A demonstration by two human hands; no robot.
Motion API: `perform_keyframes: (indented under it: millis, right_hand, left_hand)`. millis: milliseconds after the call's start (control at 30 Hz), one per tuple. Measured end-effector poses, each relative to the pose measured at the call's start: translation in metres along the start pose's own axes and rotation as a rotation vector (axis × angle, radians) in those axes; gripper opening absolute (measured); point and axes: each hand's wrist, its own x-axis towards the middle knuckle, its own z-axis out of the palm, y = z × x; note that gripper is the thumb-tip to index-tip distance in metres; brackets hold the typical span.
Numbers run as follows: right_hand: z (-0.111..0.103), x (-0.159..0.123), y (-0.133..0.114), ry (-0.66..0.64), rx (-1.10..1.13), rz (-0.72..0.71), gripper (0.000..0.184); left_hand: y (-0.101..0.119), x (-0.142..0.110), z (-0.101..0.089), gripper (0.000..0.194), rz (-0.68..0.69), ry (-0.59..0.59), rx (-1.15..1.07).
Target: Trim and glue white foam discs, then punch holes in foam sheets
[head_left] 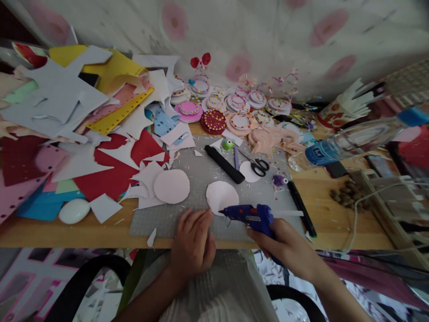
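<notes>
In my right hand (284, 243) is a blue hot glue gun (250, 215), my fingers wrapped round its handle. A glue stick (288, 213) juts from its back. The nozzle hovers over or touches the lower edge of a white paper disc (221, 194) on the grey cutting mat (197, 228). My left hand (192, 241) rests at the mat's front edge with its fingers stretched out. Its fingertips are close to the disc's lower left edge; whether they touch it I cannot tell. Another white paper disc (172, 186) lies to the left, partly on paper scraps.
Scissors (258, 165), a thick black marker (224, 163) and a green craft punch (228, 144) lie on the mat. Paper offcuts (56, 98) heap up at left. Decorated paper discs (213, 121) line the back. A water bottle (321, 152) leans at right, near a cord (355, 219).
</notes>
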Motion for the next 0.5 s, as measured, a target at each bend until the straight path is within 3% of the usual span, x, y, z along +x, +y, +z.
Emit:
perform_keyframes:
  millis: [500]
  right_hand:
    - [0.0,0.017,-0.012,-0.067,0.078,-0.048,0.041]
  left_hand:
    - [0.0,0.002,-0.001,0.046,0.003,0.0,0.005]
